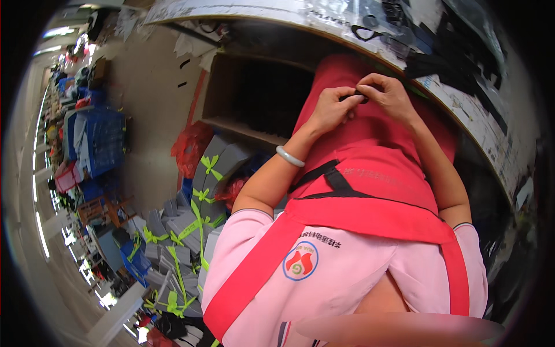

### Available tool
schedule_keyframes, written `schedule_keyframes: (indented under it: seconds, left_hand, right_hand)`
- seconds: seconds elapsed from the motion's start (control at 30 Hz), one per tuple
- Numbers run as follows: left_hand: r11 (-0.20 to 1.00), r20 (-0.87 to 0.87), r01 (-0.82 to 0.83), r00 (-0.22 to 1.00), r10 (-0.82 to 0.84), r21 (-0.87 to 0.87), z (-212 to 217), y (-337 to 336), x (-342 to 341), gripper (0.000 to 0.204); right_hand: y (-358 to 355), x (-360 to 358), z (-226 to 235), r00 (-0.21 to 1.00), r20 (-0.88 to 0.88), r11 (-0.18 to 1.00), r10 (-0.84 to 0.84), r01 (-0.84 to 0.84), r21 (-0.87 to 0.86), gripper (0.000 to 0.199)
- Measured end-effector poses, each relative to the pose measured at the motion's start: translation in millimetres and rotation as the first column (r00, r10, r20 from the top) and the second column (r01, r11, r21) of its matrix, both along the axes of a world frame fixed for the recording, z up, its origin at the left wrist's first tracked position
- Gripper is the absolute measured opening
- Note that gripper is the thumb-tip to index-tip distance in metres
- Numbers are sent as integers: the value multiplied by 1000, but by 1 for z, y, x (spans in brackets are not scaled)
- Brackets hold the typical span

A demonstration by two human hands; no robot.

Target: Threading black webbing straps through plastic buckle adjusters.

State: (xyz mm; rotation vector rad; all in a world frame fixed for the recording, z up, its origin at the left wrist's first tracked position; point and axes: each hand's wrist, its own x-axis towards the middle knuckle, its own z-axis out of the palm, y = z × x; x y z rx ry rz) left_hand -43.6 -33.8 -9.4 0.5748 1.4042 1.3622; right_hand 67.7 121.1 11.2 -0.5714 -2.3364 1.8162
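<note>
Crates [104, 139] of blue plastic stand at the left of the frame, stuffed with cloth; grey bundles [191, 225] tied in green tape lie heaped on the floor at lower centre. Upper centre, the left hand [332, 110] and right hand [390, 95] meet, fingers pinched together on a small black piece [355, 96] over the red apron [370, 168]. Scissors [365, 33] lie on the desk [474, 115], upper right.

Grey bundles [185, 231] — blue crates [104, 139]
</note>
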Motion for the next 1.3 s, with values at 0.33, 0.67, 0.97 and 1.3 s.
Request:
schedule_keyframes:
  seconds: [0.33, 0.67, 0.97, 1.3]
  left_hand:
    - [984, 403, -157, 908, 112, 80, -17, -6, -22, 21]
    - [992, 313, -124, 943, 115, 7, -10, 3, -13, 21]
    - [995, 127, -97, 987, 100, -29, 11, 15, 4, 21]
    - [989, -83, -59, 994, 71, 139, 23, 34, 28, 17]
  right_hand:
    - [63, 47, 25, 915, -337, 673, -223, 394, 626, 11]
    - [146, 53, 21, 990, 84, 518, -111, -14, 855, 16]
    - [127, 83, 54, 899, -319, 562, -299, 436, 703, 14]
    - [-4, 77, 32, 967, 155, 863, -202, 251, -439, 20]
